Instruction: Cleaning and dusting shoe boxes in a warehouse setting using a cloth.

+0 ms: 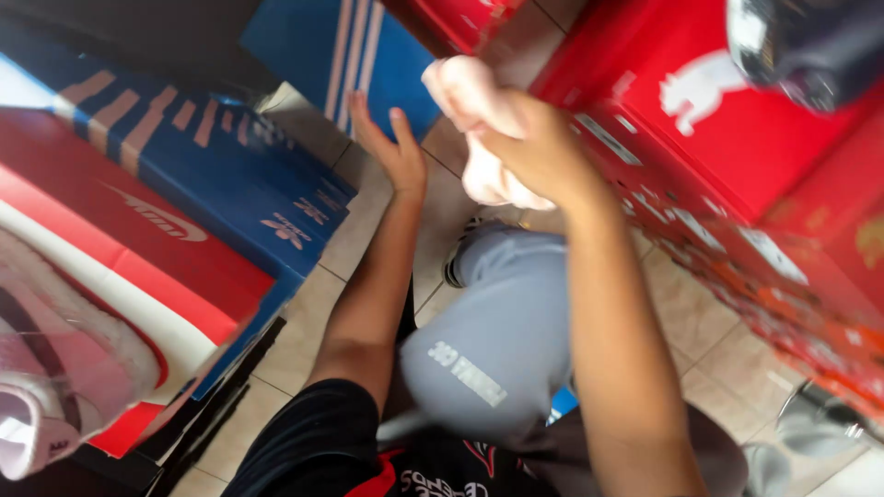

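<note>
My right hand (534, 147) is closed around a crumpled pale pink cloth or paper wad (474, 101), held up in front of a red shoe box stack (737, 138). My left hand (391, 143) is stretched forward and down with fingers apart, holding nothing, over the tiled floor (364, 221) near a blue striped shoe box (350, 46). The picture is blurred by motion. My bent knee in grey trousers (502, 340) lies below both arms.
Blue shoe boxes (212, 175) and a red-and-white shoe box (138, 239) are stacked at the left. A pink and white shoe (55, 368) sits at the lower left. A dark shoe (810, 41) rests on the red boxes at the top right.
</note>
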